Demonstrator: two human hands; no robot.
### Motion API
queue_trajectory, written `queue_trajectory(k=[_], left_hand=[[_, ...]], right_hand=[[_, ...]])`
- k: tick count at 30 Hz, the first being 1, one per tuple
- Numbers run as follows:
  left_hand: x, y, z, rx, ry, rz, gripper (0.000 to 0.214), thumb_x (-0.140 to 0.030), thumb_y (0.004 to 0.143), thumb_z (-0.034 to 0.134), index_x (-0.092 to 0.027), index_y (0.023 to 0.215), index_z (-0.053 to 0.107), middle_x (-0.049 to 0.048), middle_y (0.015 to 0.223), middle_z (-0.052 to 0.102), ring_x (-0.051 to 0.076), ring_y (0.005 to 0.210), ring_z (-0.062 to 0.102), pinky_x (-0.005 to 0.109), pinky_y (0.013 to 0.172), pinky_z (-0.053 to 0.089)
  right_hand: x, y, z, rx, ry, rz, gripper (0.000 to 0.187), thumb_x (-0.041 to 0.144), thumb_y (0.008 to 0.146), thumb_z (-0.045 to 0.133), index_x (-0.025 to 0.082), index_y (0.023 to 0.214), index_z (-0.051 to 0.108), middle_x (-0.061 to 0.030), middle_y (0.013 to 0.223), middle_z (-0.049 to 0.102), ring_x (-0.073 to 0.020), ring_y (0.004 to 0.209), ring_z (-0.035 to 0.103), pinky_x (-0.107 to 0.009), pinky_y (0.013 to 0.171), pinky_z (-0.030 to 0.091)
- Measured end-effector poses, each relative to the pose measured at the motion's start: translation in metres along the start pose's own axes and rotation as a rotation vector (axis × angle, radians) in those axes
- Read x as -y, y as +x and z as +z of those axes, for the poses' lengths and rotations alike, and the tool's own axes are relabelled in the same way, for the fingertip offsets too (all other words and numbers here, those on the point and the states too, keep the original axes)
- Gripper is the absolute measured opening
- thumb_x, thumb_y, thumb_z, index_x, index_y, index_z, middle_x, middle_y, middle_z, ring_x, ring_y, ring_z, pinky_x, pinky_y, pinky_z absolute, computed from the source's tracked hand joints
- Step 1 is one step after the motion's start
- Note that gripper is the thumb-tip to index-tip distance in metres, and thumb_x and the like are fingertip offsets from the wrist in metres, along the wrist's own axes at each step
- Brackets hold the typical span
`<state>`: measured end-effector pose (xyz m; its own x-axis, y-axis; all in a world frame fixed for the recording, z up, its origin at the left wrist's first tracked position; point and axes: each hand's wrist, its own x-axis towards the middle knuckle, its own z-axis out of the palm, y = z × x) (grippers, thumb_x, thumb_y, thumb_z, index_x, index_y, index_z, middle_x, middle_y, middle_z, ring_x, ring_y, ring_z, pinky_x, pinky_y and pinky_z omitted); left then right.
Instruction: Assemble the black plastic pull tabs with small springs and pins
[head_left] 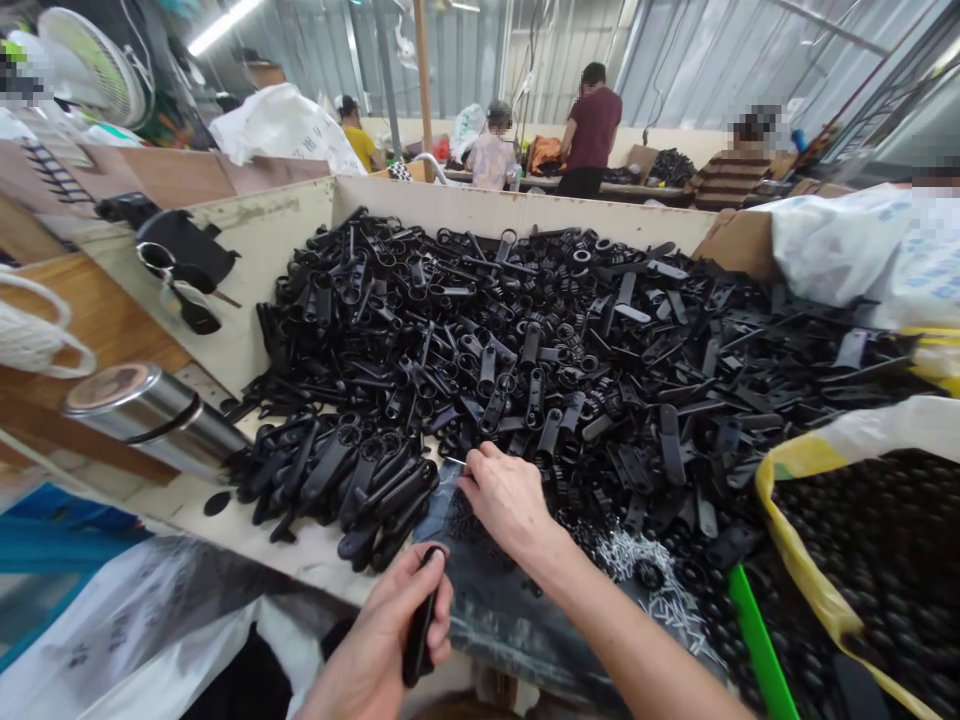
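Note:
In my left hand, fingers wrapped round it, is a long black plastic part, held upright near the bench's front edge. My right hand reaches over the dark work mat, its fingertips pinched on a thin silvery pin. Left of that hand lies a stack of black handle-like parts with round ends. Behind it spreads a large heap of loose black plastic parts. A pile of small silvery pins rests on the mat, right of my right forearm.
At the left stands a steel flask. A yellow-edged sack of small black pieces and a green strip are at the right. A pale board wall borders the heap; several people work beyond it.

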<state>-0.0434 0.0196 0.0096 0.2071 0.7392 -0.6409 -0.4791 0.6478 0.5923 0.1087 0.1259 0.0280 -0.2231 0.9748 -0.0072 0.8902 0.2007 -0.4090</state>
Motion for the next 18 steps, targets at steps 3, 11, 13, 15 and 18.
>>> queue_trajectory(k=[3, 11, 13, 15, 18], left_hand=[[0.003, -0.001, -0.001, -0.01, 0.064, 0.042, 0.055, -0.056, 0.072, 0.091, -0.022, 0.1, 0.058, -0.0092, 0.065, 0.054, 0.006, 0.049, 0.041, 0.021, 0.049, 0.031], [0.007, -0.012, 0.022, 0.111, 0.058, 0.165, 0.055, -0.044, 0.078, 0.087, -0.026, 0.123, 0.061, -0.0007, 0.097, 0.063, 0.012, 0.073, 0.056, 0.026, 0.067, 0.045], [0.012, -0.008, 0.029, 0.125, 0.101, 0.2, 0.055, -0.044, 0.078, 0.087, -0.027, 0.123, 0.061, -0.0008, 0.098, 0.062, 0.012, 0.071, 0.057, 0.025, 0.064, 0.045], [0.019, 0.0, 0.034, 0.111, 0.162, 0.244, 0.054, -0.041, 0.077, 0.087, -0.027, 0.121, 0.06, -0.0024, 0.095, 0.059, 0.01, 0.067, 0.055, 0.024, 0.059, 0.043], [0.027, 0.01, 0.038, 0.064, 0.224, 0.288, 0.053, -0.037, 0.075, 0.087, -0.027, 0.119, 0.059, -0.004, 0.093, 0.056, 0.009, 0.064, 0.052, 0.022, 0.056, 0.042]], right_hand=[[-0.01, -0.012, -0.012, -0.014, 0.128, 0.002, 0.014, 0.015, 0.094, 0.067, 0.02, 0.082, 0.071, -0.0044, 0.092, 0.072, -0.0204, 0.081, 0.072, -0.029, 0.073, 0.05], [-0.028, -0.102, -0.011, 0.272, 1.383, 0.363, 0.05, 0.064, 0.076, 0.084, 0.018, 0.078, 0.063, 0.0103, 0.058, 0.039, -0.0052, 0.047, 0.021, -0.019, 0.044, 0.019], [-0.029, -0.116, 0.0, 0.269, 1.528, 0.467, 0.054, 0.063, 0.069, 0.09, 0.019, 0.077, 0.061, 0.0135, 0.055, 0.03, -0.0045, 0.048, 0.012, -0.019, 0.044, 0.013], [-0.03, -0.124, 0.006, 0.169, 1.515, 0.504, 0.056, 0.067, 0.07, 0.088, 0.019, 0.079, 0.063, 0.0129, 0.056, 0.032, -0.0049, 0.047, 0.013, -0.019, 0.043, 0.013], [-0.032, -0.131, 0.008, -0.051, 1.24, 0.418, 0.054, 0.069, 0.079, 0.079, 0.018, 0.093, 0.073, 0.0043, 0.066, 0.053, -0.0083, 0.051, 0.034, -0.02, 0.046, 0.029]])
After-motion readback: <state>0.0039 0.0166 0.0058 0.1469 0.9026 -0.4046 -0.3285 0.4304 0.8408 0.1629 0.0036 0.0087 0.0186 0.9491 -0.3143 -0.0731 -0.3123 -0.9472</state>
